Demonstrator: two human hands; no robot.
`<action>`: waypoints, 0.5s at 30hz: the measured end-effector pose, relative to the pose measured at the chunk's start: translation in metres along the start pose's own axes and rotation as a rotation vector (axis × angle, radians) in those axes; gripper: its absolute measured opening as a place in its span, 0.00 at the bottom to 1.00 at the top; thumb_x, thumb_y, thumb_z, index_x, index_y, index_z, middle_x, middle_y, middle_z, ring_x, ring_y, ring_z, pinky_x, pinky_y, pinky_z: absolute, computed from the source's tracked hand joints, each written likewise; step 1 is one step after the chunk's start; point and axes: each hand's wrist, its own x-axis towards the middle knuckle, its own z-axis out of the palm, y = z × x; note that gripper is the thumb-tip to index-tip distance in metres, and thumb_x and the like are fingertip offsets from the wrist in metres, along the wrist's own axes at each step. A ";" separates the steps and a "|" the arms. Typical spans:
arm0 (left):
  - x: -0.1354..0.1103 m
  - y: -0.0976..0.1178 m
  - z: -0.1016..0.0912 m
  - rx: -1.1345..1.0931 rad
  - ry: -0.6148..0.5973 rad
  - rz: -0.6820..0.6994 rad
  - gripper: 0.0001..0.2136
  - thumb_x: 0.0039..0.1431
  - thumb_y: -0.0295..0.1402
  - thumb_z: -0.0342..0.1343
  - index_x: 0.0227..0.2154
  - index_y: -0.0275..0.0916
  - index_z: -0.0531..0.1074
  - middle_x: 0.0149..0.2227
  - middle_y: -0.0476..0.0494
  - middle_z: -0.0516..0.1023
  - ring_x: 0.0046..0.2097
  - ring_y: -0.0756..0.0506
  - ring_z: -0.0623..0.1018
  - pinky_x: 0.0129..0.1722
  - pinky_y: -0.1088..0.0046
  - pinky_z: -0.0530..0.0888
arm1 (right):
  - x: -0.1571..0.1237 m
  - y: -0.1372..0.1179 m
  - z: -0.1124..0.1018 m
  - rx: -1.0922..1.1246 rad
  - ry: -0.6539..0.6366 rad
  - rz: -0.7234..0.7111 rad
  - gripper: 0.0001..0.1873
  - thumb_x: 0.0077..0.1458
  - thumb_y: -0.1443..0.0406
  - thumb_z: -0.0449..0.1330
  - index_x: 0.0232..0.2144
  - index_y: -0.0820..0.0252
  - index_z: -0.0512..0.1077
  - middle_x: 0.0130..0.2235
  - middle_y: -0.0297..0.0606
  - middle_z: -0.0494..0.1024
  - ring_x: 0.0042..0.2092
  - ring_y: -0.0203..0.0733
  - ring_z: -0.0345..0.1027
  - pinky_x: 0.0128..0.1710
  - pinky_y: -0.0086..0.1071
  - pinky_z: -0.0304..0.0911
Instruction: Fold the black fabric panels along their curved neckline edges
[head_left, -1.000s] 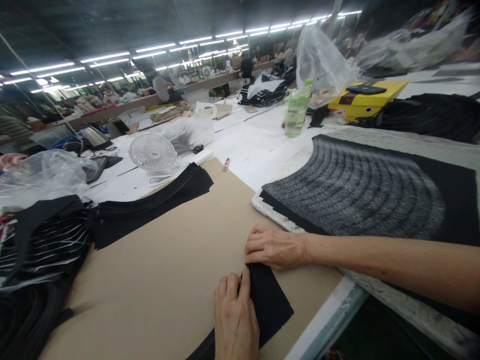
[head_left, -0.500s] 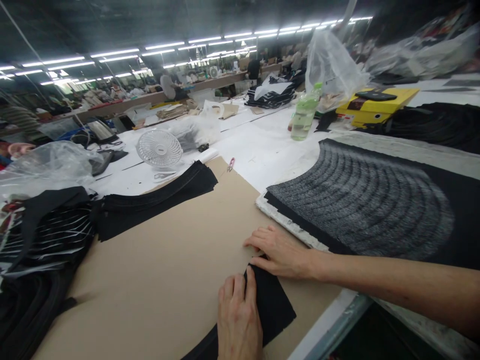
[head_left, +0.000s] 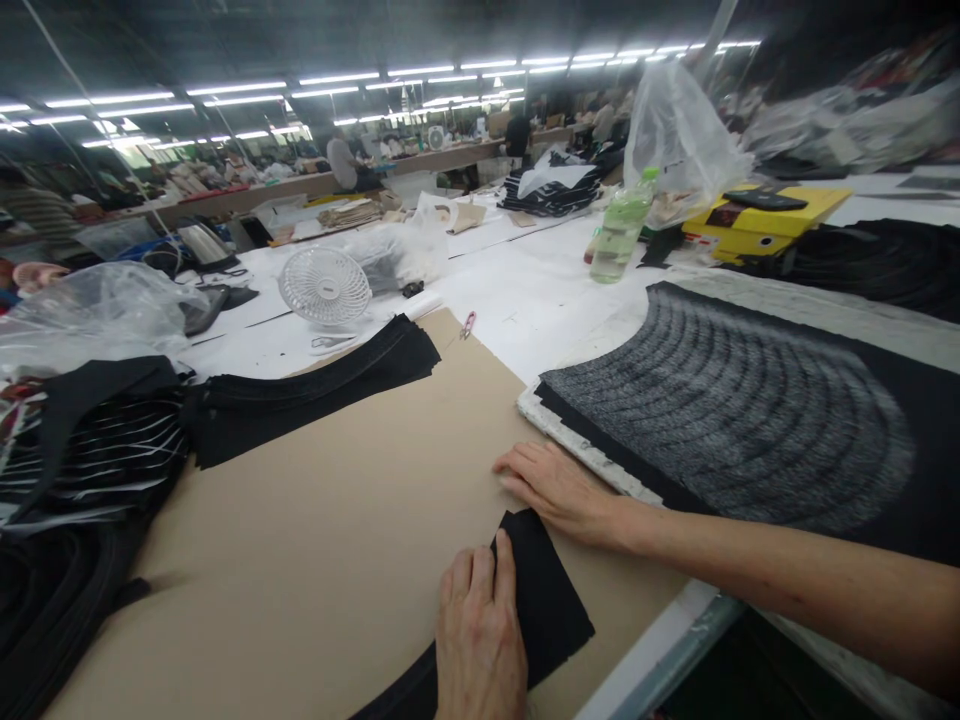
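Note:
My left hand (head_left: 480, 630) lies palm down on a black curved fabric piece (head_left: 555, 600), its index finger along the upper left edge. These fingers are extended and press the cloth flat; the thumb is hidden. Just beyond the top corner, my right hand (head_left: 555, 490) rests with stretched fingers on a tan board (head_left: 315, 560), holding nothing. The fabric's curved strip runs under the left hand toward the bottom edge. Farther up the board lies a stack of similar black curved pieces (head_left: 322, 395).
Striped black pieces (head_left: 97, 440) are heaped at left. A white fan (head_left: 325, 287) and pink-handled thread snips (head_left: 468, 325) are beyond. At right, fanned black pieces (head_left: 720, 400) cover a pale slab. Behind stand a bottle (head_left: 624, 230) and a yellow box (head_left: 772, 222).
My right hand has drawn slightly away from the fabric's top corner, where its thumb lay before. The left hand stays on the cloth. The view has shifted a little.

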 end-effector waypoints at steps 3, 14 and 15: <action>-0.001 0.000 0.000 -0.006 -0.003 0.009 0.25 0.52 0.17 0.47 0.55 0.30 0.66 0.39 0.41 0.72 0.41 0.42 0.69 0.42 0.63 0.68 | -0.003 -0.002 0.000 -0.045 -0.012 -0.040 0.18 0.60 0.55 0.58 0.49 0.56 0.67 0.46 0.40 0.72 0.47 0.46 0.64 0.46 0.40 0.52; -0.031 0.011 0.011 0.085 0.220 -0.021 0.20 0.56 0.20 0.44 0.49 0.30 0.72 0.49 0.37 0.76 0.50 0.38 0.71 0.49 0.58 0.66 | -0.002 -0.010 0.007 -0.101 -0.018 -0.056 0.27 0.55 0.52 0.61 0.54 0.54 0.64 0.48 0.41 0.70 0.49 0.49 0.63 0.47 0.41 0.53; -0.033 0.011 0.012 0.091 0.214 -0.022 0.20 0.55 0.20 0.44 0.49 0.29 0.72 0.50 0.36 0.76 0.50 0.38 0.71 0.49 0.58 0.67 | -0.003 -0.012 0.008 -0.103 -0.012 -0.041 0.28 0.55 0.53 0.62 0.55 0.55 0.63 0.49 0.42 0.70 0.49 0.49 0.63 0.47 0.42 0.53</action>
